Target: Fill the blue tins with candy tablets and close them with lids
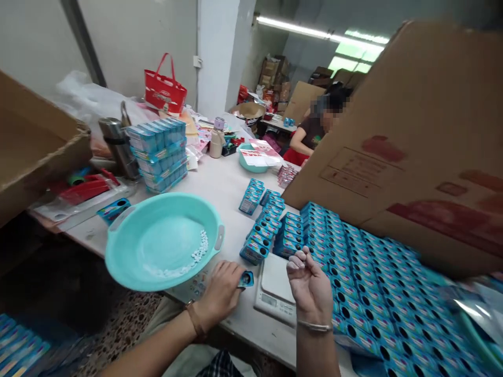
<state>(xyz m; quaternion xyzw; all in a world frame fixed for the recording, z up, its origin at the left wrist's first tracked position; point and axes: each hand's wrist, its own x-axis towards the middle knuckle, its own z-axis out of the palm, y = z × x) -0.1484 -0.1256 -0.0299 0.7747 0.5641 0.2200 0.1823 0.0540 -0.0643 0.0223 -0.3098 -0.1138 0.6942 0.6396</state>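
On the white table point(231, 225), the left hand point(222, 288) has its fingers closed around a small blue box point(247, 279), near a turquoise basin point(157, 235); the right hand point(312, 288), fingertips together, is beside a scale point(275, 277). Behind shines a tube lamp point(298, 29).

Your left hand point(222, 290) hides most of the small blue box point(247, 279). The display point(269, 300) on your scale point(275, 280) is too small to read, and the view's right edge cuts off the large carton point(393, 152).

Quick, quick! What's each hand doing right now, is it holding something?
Left hand: closed on a small blue box.
Right hand: curled closed; can't tell whether anything is pinched in it.
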